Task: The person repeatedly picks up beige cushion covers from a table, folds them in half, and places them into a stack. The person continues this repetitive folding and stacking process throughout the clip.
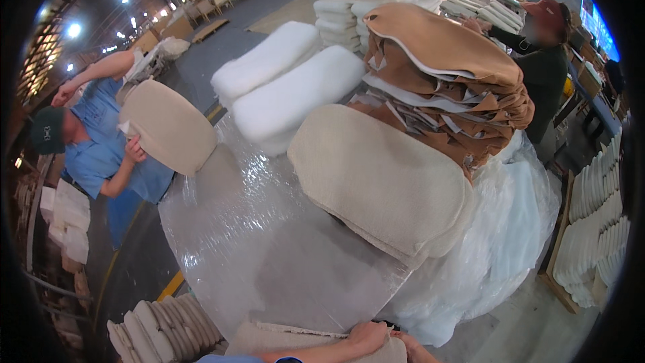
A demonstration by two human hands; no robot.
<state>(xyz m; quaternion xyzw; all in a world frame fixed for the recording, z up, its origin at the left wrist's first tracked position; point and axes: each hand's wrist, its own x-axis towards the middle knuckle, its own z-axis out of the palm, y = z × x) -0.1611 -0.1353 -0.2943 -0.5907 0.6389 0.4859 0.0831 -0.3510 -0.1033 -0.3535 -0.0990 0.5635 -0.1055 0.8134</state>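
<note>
At the lower edge my left hand [367, 337] is closed on the edge of a beige fabric cushion cover [295, 340], which lies against the near side of the table. My right hand [411, 349] is close beside it, its fingers bent at the right end of the same cover; part of this hand is cut off by the frame. A dark gap or small dark thing shows between the hands, too small to name. Beyond them lies the plastic-wrapped tabletop [289, 262]. A stack of beige fabric covers [383, 175] rests on its right side.
White fibre pads [295, 104] and a tall pile of brown covers [450, 54] occupy the far side. Clear plastic sheeting [484, 255] bulges at right. A co-worker in blue [101, 128] holds a beige cushion [168, 124]; another person [544, 60] stands behind the pile. Cushions [164, 329] stand lower left.
</note>
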